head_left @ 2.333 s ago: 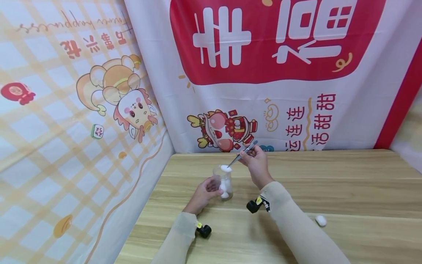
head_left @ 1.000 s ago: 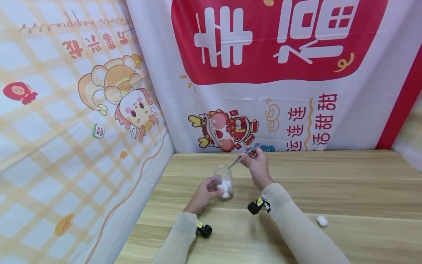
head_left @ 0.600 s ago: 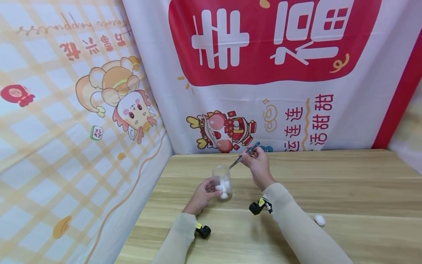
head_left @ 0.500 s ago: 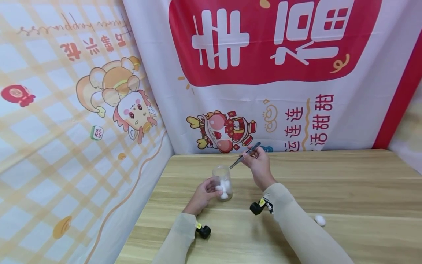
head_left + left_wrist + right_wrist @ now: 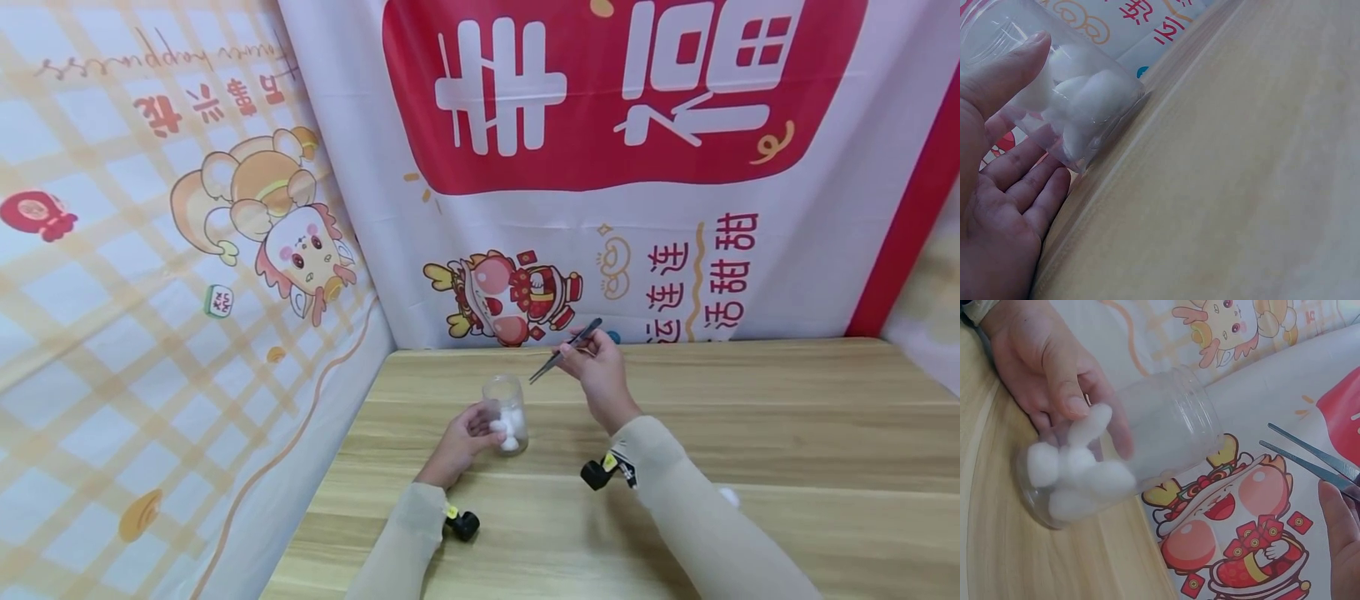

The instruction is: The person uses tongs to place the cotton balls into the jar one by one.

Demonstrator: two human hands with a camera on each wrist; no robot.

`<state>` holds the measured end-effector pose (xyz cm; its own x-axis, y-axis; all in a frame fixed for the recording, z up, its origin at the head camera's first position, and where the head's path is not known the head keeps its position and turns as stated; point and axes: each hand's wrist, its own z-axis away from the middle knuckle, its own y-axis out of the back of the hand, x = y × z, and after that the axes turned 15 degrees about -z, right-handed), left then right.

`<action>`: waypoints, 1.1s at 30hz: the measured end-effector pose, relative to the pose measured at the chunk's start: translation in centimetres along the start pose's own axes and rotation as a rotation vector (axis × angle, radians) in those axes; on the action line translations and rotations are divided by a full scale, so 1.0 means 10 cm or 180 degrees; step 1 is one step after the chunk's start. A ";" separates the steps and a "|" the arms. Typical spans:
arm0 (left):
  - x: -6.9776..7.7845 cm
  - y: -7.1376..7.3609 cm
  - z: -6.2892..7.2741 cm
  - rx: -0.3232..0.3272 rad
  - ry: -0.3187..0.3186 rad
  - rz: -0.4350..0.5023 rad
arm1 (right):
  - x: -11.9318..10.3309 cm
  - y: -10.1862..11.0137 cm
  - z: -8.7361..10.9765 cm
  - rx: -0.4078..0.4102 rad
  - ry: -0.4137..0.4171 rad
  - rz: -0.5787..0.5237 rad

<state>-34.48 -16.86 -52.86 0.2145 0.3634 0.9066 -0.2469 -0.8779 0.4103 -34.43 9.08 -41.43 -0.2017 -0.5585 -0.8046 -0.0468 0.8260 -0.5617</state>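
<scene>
My left hand (image 5: 465,442) grips a clear plastic jar (image 5: 504,392) that stands upright on the wooden table, thumb on one side and fingers round the other. Several white cotton balls (image 5: 1094,478) lie in the lower part of the jar; its mouth has no lid on it. My right hand (image 5: 603,379) pinches a pair of metal tweezers (image 5: 564,352) to the right of the jar. The tweezer tips are spread apart with nothing between them, a short way from the rim. In the right wrist view only the thumb side of the right hand (image 5: 1342,531) shows.
One more cotton ball (image 5: 729,496) lies on the table (image 5: 840,433) at the right, partly hidden by the right sleeve (image 5: 697,500). A printed cloth wall (image 5: 637,233) rises behind the table, and another (image 5: 225,333) stands along the left.
A cotton ball at the jar's mouth under the tweezers has dropped inside. The right hand has drawn the tweezers away to the right, tips now parted. The left hand has stayed on the jar.
</scene>
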 end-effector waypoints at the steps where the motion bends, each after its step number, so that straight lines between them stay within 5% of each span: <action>1: 0.00 0.00 0.00 0.0001 -0.0010 0.0000 | -0.01 0.01 0.01 -0.0013 0.0018 -0.0014; 33: -0.02 -0.01 -0.01 0.0024 -0.0024 -0.0070 | -0.34 0.38 0.18 -0.0125 0.0266 0.0322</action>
<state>-34.63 -16.85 -53.07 0.2267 0.3803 0.8966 -0.2348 -0.8721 0.4293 -32.16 13.96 -41.18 -0.2881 -0.4652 -0.8370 -0.0600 0.8811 -0.4690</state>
